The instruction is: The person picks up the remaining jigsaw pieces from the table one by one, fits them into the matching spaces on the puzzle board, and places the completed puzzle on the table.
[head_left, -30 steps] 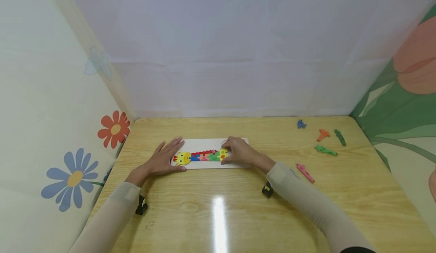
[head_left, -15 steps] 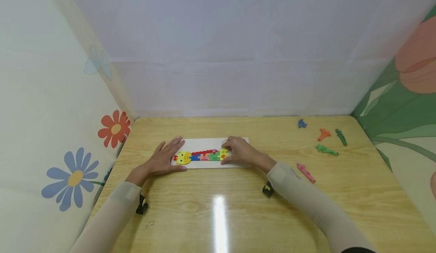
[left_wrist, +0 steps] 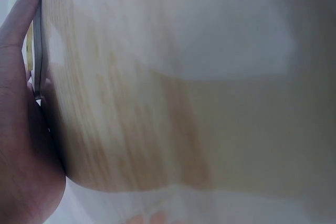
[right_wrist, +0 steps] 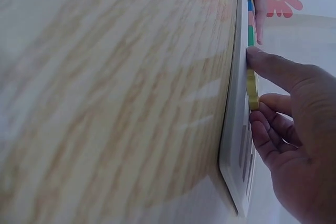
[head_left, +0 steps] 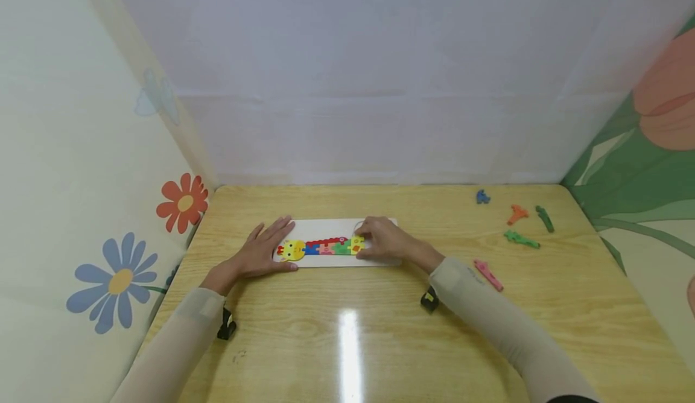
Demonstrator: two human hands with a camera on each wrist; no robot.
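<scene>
A white puzzle board (head_left: 326,227) lies on the wooden table, bearing a row of giraffe pieces. At its left end is the yellow giraffe head piece (head_left: 291,250), followed by blue, pink and green pieces under a red mane. My left hand (head_left: 256,251) rests at that end, fingers spread over the far side and thumb along the near edge. Over the board's right part, my right hand (head_left: 384,240) pinches the yellow puzzle piece (head_left: 356,245), which lies against the green one. In the right wrist view, thumb and fingers touch opposite ends of this yellow piece (right_wrist: 252,83).
Loose pieces lie on the right of the table (head_left: 347,306): a blue one (head_left: 482,197), an orange one (head_left: 517,214), a dark green one (head_left: 545,219), a lighter green one (head_left: 522,239) and a pink one (head_left: 488,275). Fabric walls border the table.
My right hand has shifted very slightly to the right, still pinching the yellow puzzle piece. My left hand stays on the board. The whole head view drifts a little.
</scene>
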